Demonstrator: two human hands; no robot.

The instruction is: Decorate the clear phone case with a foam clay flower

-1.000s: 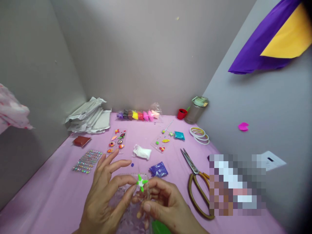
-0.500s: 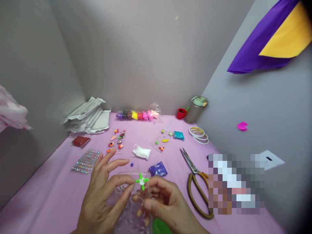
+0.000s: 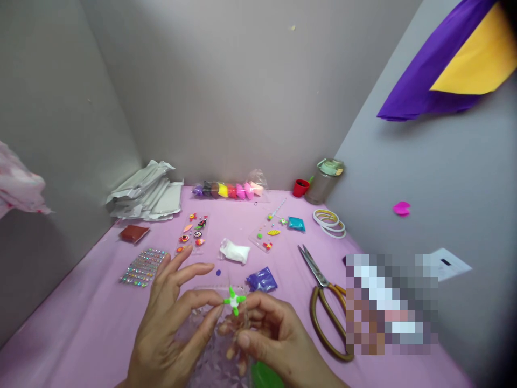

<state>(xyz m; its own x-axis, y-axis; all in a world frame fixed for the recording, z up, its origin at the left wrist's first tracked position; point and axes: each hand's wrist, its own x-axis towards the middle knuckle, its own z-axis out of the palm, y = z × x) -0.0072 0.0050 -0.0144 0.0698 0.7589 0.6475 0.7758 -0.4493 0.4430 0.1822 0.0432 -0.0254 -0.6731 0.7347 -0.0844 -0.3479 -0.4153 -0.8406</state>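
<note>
Head view: at six o'clock, the left hand (image 3: 163,328) pinches a green-and-white star shape (image 3: 234,302) at its nine-o'clock tip (image 3: 226,301); the right hand (image 3: 278,338) curls at its three o'clock, its hold unclear. Too tight a pinch might bend or detach that tip.

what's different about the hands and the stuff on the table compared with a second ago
The left hand has shifted slightly left, so more of the nearest green tip of the green-and-white piece shows beside its fingertips. Nothing has visibly been picked up or let go. The right hand is about where it was; the scissors, white packet and red cup stayed put.
</note>
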